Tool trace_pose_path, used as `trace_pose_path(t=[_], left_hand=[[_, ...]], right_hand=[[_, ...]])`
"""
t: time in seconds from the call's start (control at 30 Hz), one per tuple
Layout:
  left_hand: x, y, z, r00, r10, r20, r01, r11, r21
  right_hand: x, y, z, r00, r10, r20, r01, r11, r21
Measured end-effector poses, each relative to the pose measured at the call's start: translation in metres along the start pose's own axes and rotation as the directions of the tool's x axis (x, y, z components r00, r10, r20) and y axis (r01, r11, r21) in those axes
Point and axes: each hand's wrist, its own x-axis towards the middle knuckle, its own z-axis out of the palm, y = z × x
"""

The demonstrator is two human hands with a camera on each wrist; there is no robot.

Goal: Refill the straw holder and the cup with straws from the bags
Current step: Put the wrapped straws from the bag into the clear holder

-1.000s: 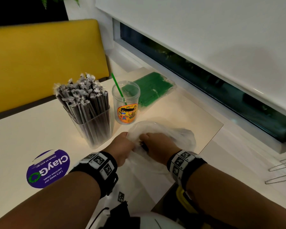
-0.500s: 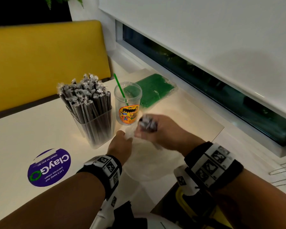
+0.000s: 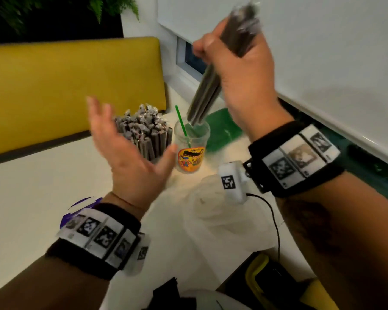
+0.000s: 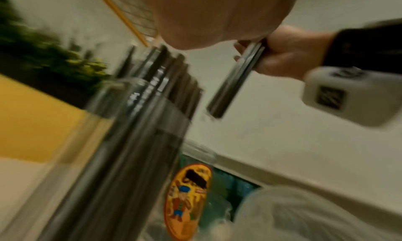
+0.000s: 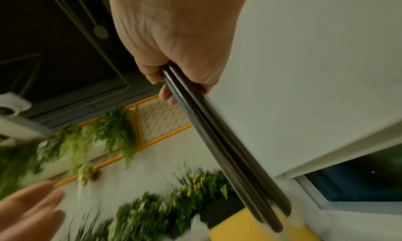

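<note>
My right hand [image 3: 231, 57] is raised high and grips a bundle of dark wrapped straws [image 3: 207, 90] [image 5: 219, 145] [image 4: 234, 79], tilted, lower ends hanging just above the clear cup [image 3: 192, 148]. The cup bears an orange sticker [image 4: 188, 201] and holds one green straw [image 3: 182, 125]. Left of the cup stands the clear straw holder [image 3: 143, 133] [image 4: 139, 141], packed with dark wrapped straws. My left hand [image 3: 121, 139] hovers open in front of the holder, fingers spread, holding nothing. A crumpled clear bag [image 3: 211, 204] lies on the table below my right wrist.
A bag of green straws [image 3: 222, 128] lies behind the cup near the window sill. A yellow bench back [image 3: 72, 86] runs along the far side of the white table [image 3: 31, 186]. A purple round sticker [image 3: 76, 211] shows by my left wrist. A cable [image 3: 276, 224] trails over the bag.
My right hand rose from the clear bag with the dark straw bundle, up over the cup. My left hand let go of the bag and lifted, opening wide.
</note>
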Motion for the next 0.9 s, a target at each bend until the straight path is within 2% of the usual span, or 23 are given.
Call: trace_pose_path(t=[0.03,0.1,0.17,0.23,0.3,0.4,0.53,0.63,0.7,0.77,0.8,0.83,0.87,0.9], left_hand=[[0.006,-0.010,-0.004,0.992,-0.126,-0.008,0.126,0.992,-0.026],[0.010,-0.035,-0.005,0.942,-0.332,0.052,0.334,0.941,-0.045],[0.005,-0.053,-0.002,0.871,-0.466,0.155,0.478,0.877,-0.052],[-0.001,-0.060,0.002,0.809,-0.535,0.244,0.569,0.817,-0.092],[-0.007,-0.061,0.005,0.786,-0.560,0.262,0.604,0.787,-0.128],[-0.010,-0.067,0.006,0.772,-0.582,0.255,0.625,0.768,-0.141],[-0.010,-0.069,0.007,0.773,-0.571,0.276,0.618,0.775,-0.128],[-0.011,-0.071,0.010,0.774,-0.570,0.277,0.616,0.778,-0.121],[-0.011,-0.072,0.010,0.772,-0.574,0.272,0.618,0.778,-0.115],[-0.011,-0.072,0.009,0.773,-0.573,0.272,0.616,0.781,-0.104],[-0.011,-0.072,0.009,0.774,-0.572,0.270,0.614,0.783,-0.100],[-0.011,-0.071,0.009,0.775,-0.572,0.269,0.613,0.784,-0.098],[-0.011,-0.072,0.009,0.775,-0.572,0.268,0.613,0.784,-0.099],[-0.011,-0.072,0.009,0.775,-0.572,0.267,0.613,0.784,-0.100]], right_hand=[[-0.001,0.004,0.012,0.999,0.021,0.040,-0.019,0.998,-0.067],[-0.006,0.011,0.036,0.988,0.084,0.129,-0.064,0.986,-0.155],[-0.011,0.017,0.057,0.977,0.113,0.182,-0.091,0.988,-0.126],[-0.012,0.017,0.071,0.980,0.101,0.172,-0.094,0.994,-0.051],[-0.009,0.015,0.079,0.983,0.094,0.155,-0.103,0.993,0.052],[-0.004,0.015,0.084,0.989,0.113,0.095,-0.124,0.985,0.119],[-0.014,0.046,0.078,0.942,0.334,0.033,-0.335,0.930,0.149],[-0.040,0.073,0.073,0.891,0.442,0.108,-0.439,0.897,-0.048],[-0.049,0.082,0.072,0.862,0.475,0.178,-0.439,0.875,-0.206],[-0.048,0.079,0.071,0.888,0.401,0.226,-0.339,0.902,-0.268],[-0.043,0.074,0.070,0.930,0.291,0.224,-0.226,0.935,-0.274],[-0.036,0.065,0.068,0.975,0.110,0.195,-0.050,0.957,-0.287],[-0.027,0.054,0.067,0.979,-0.121,0.164,0.169,0.931,-0.324],[-0.020,0.043,0.068,0.933,-0.325,0.154,0.359,0.853,-0.379]])
